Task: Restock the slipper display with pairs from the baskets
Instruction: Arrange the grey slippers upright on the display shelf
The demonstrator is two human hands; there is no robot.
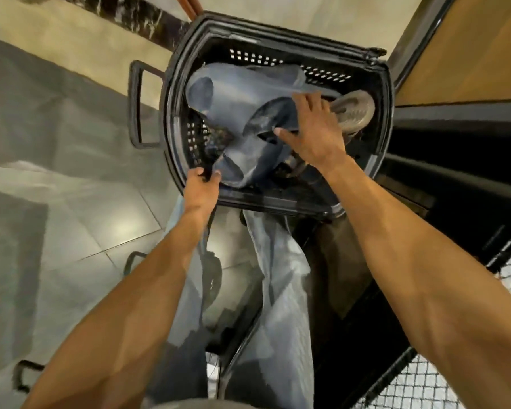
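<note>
Right hand (310, 134) spread flat over blue-grey slippers (236, 93) heaped in black basket (170, 107) on tiled floor; nothing grasped yet. Left hand (202, 184) curled on basket's near rim, thumb touching slipper end, seemingly steadying. Taupe slipper (354, 113) just beyond right fingertips. Judged early: slippers lie in basket, none visible on display. Dark shelving (455, 122) close at right, wire mesh (425, 379) lower right. Jumbled heap may slow pairing.

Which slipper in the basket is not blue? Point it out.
The grey-tan slipper at the right end of the basket, beyond the right hand; the other slippers are dusty blue.
</note>
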